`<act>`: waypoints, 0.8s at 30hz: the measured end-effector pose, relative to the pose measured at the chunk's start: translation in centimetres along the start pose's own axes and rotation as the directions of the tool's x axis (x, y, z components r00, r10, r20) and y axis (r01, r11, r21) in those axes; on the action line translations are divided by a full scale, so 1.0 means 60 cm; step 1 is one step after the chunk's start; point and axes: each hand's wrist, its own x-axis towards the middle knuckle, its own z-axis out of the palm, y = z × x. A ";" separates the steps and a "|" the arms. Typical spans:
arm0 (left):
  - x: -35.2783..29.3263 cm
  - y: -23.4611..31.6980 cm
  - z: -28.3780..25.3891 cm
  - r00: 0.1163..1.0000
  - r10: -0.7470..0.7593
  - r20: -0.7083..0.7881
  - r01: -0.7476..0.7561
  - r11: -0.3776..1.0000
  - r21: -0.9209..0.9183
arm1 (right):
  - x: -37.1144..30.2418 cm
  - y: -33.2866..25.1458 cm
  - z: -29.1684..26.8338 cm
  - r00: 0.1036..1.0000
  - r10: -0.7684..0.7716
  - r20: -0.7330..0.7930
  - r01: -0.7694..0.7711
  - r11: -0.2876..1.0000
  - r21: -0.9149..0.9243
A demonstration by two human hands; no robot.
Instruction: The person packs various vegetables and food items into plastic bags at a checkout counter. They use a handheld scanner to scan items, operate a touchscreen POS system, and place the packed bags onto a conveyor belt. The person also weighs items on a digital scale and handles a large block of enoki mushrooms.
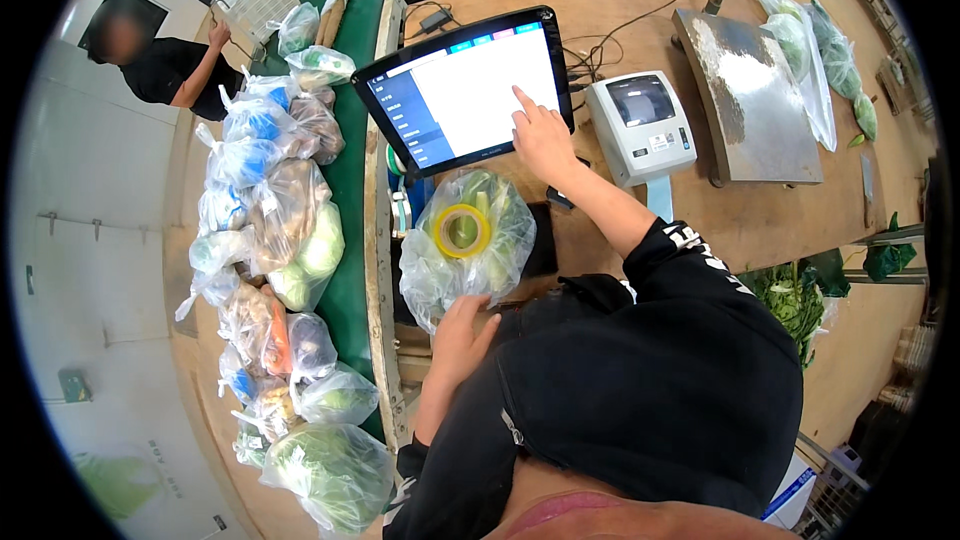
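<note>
Right hand: its index finger is extending to the touchscreen while the others are curling back, probably so that only one tip is meeting the glass; I cannot tell actual contact.
Left hand: its fingers are lying loosely, thumb apart, at the near edge of the bag of green vegetables, perhaps steadying it; I cannot tell whether they are pinching the film.
Bag of green vegetables: sitting between the touchscreen and the person, likely for easy reach.
Yellow tape roll: lying flat on that bag, presumably being kept handy.
Touchscreen: tilting toward the person, apparently for reading and tapping.
Wooden surface: carrying one white device and one metal platform, seemingly within arm's reach.
Green belt: bearing over a dozen filled bags, overlapping too much for exact counting.
Singles: one touchscreen, one tape roll, one co-worker standing beyond the belt.
</note>
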 end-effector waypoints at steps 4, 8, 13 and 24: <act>0.003 0.011 -0.004 1.000 -0.005 0.003 0.005 1.000 -0.015 | -0.045 -0.015 -0.019 0.995 -0.095 -0.011 0.095 0.983 0.159; 0.010 0.002 -0.001 1.000 -0.007 0.025 0.007 1.000 -0.005 | -0.147 -0.010 -0.039 0.912 -0.029 0.409 -0.110 0.944 0.311; 0.027 -0.004 -0.005 0.998 -0.005 0.066 0.005 1.000 0.013 | -0.308 0.045 -0.095 0.759 0.180 0.626 -0.355 0.920 0.166; 0.251 -0.045 0.022 0.899 0.317 -0.300 -0.185 0.899 0.397 | -0.565 0.204 -0.180 0.552 0.774 0.308 -0.833 0.531 0.158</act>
